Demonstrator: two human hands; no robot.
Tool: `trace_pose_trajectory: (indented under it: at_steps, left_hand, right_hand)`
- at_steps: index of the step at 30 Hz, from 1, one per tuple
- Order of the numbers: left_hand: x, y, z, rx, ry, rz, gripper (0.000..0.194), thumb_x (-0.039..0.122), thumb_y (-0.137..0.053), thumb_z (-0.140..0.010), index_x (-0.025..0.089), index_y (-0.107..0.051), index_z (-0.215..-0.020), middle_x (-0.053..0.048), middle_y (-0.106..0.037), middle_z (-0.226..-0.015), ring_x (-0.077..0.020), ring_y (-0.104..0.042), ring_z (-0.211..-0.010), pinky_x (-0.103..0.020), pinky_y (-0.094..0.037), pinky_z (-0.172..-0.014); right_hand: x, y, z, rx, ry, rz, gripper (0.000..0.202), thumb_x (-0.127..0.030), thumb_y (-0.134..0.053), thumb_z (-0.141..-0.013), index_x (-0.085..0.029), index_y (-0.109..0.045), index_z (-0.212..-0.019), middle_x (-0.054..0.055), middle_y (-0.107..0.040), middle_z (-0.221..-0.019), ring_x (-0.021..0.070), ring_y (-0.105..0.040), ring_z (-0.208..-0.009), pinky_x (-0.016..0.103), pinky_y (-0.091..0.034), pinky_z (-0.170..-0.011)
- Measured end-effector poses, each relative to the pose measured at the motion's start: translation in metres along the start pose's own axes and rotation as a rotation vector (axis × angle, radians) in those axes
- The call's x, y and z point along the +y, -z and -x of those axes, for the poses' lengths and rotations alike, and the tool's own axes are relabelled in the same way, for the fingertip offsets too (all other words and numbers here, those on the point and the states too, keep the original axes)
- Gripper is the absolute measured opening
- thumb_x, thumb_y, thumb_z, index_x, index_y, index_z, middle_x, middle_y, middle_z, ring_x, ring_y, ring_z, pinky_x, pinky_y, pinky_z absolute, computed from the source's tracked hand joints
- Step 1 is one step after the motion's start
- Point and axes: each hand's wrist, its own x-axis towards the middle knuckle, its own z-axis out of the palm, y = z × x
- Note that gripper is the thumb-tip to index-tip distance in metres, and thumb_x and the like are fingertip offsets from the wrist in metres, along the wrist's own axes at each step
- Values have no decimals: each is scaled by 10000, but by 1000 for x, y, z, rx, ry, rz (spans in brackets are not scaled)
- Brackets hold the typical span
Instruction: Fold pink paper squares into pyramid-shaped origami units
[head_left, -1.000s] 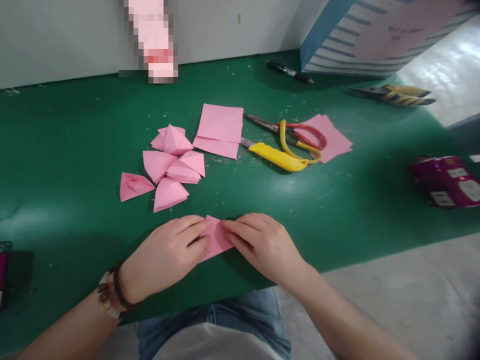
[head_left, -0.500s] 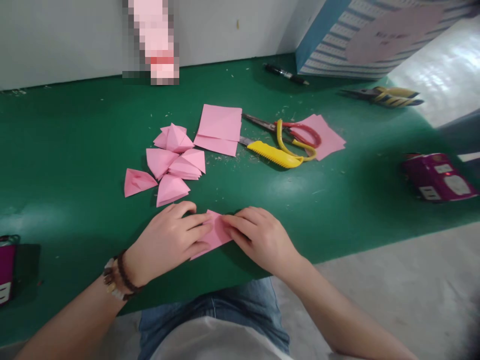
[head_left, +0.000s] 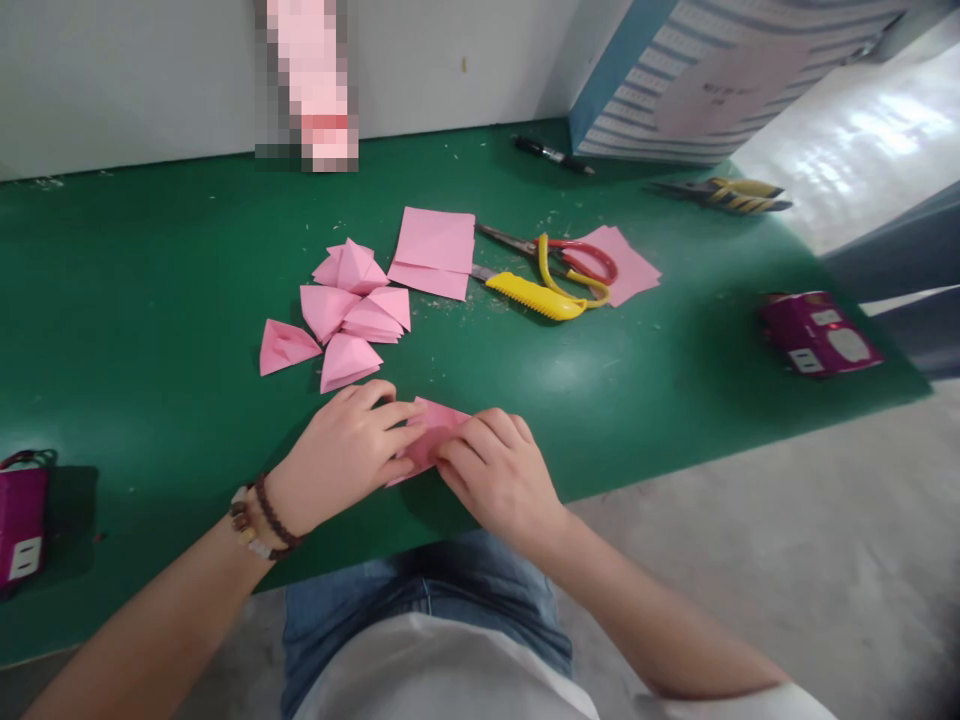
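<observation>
A sheet of pink paper [head_left: 433,432], partly folded, lies near the front edge of the green table [head_left: 187,265]. My left hand [head_left: 349,445] holds its left side down, fingertips pressed on the paper. The fingers of my right hand [head_left: 499,460] pinch its right side, and they hide part of the fold. Beyond my left hand sits a cluster of folded pink paper pieces [head_left: 352,365], with one more folded piece [head_left: 289,347] at its left. A stack of flat pink squares [head_left: 435,240] lies farther back.
Scissors [head_left: 574,265] with red and yellow handles and a yellow-handled knife [head_left: 536,297] lie beside more pink sheets [head_left: 626,265]. Behind are a pen [head_left: 553,155], pliers [head_left: 727,194] and a striped box [head_left: 675,90]. Purple boxes stand at right [head_left: 821,333] and left [head_left: 22,520].
My right hand has turned and shifted its grip along the paper's right side, and the paper's right part is lifted or folded more. The whole view has shifted slightly.
</observation>
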Motion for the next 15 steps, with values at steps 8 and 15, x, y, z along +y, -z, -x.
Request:
trace_pose_trajectory:
  at_steps: [8, 15]
  left_hand:
    - [-1, 4, 2, -65, 28, 10, 333, 304, -780, -782, 195, -664, -1075, -22, -661, -1244, -264, -511, -1096, -420, -480, -902]
    - [0, 6, 2, -66, 38, 14, 395, 338, -789, -769, 187, -654, -1107, -22, -658, -1248, -271, -512, -1110, -425, -480, -919]
  right_hand:
    - [-12, -6, 5, 32, -33, -64, 174, -217, -555, -950, -196, -649, -805, 25, -669, -797, 190, -521, -817, 337, -395, -764]
    - [-26, 2, 21, 128, -231, -266, 188, -126, -532, -917, -228, -611, -1053, -3, -748, -951, 237, -569, -1204, 509, -215, -1175]
